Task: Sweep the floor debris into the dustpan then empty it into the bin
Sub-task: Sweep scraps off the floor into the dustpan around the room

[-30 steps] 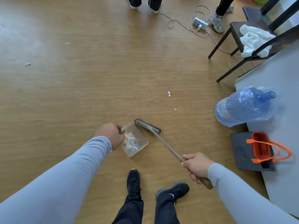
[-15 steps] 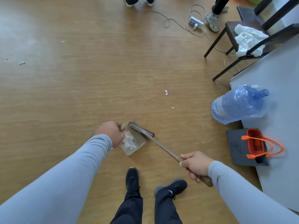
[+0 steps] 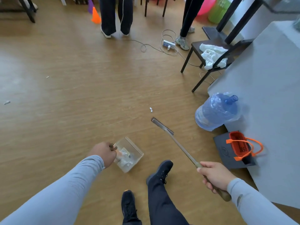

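My left hand (image 3: pixel 103 154) grips the handle of a clear plastic dustpan (image 3: pixel 129 153) that holds white scraps, low over the wooden floor in front of my feet. My right hand (image 3: pixel 214 175) grips the wooden handle of a long broom (image 3: pixel 178 145); its dark head (image 3: pixel 162 125) is out to the right of the dustpan and apart from it. A small white scrap (image 3: pixel 151 109) lies just beyond the broom head. Two more scraps lie far left, one (image 3: pixel 6 102) near the frame edge and one (image 3: pixel 47 77) farther back.
A blue water jug (image 3: pixel 216 112) and a black bag with orange handles (image 3: pixel 237 148) stand at the right by a grey mat (image 3: pixel 267 95). A black chair with white cloth (image 3: pixel 212 56), a power strip with cables (image 3: pixel 168 44), two people's legs and an orange cone (image 3: pixel 95 17) are behind.
The broom head has swung away from the dustpan to the right, toward the white scrap. My right foot has stepped forward and the view has tilted up, showing more of the room.
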A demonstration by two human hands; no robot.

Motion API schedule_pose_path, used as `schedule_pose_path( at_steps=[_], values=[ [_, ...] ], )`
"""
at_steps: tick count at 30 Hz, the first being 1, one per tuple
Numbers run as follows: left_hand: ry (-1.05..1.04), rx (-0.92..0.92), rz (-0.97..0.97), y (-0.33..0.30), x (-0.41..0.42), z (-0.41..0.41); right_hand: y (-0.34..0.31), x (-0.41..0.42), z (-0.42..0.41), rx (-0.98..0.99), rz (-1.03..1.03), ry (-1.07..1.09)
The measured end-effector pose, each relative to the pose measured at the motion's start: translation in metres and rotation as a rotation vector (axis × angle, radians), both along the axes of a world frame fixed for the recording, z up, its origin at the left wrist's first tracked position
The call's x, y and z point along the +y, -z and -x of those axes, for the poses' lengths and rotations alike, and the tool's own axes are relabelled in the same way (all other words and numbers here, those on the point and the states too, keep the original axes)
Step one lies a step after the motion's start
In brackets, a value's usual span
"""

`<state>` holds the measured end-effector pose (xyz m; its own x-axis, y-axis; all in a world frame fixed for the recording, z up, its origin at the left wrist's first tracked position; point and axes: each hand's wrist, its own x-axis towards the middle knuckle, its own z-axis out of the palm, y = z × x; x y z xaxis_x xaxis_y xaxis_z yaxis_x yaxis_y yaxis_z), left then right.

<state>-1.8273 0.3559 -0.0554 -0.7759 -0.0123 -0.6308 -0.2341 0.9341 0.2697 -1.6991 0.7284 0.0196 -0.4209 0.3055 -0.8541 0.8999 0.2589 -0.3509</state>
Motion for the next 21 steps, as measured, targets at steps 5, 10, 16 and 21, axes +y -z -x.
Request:
schedule_pose_path(
  at_steps=[5, 10, 16, 21],
  values=[
    [0.013, 0.013, 0.002, -0.007, 0.048, 0.039, 0.020, 0.054, 0.039, 0.025, -0.021, 0.125],
    [0.056, -0.016, 0.013, -0.010, 0.109, 0.093, 0.040, 0.106, 0.101, 0.000, -0.008, 0.168],
    [0.083, -0.043, 0.039, 0.008, 0.175, 0.163, 0.073, 0.151, 0.177, -0.028, 0.001, 0.155],
    [0.124, -0.062, 0.092, 0.034, 0.204, 0.199, 0.108, 0.153, 0.206, -0.098, -0.053, -0.047]
  ],
)
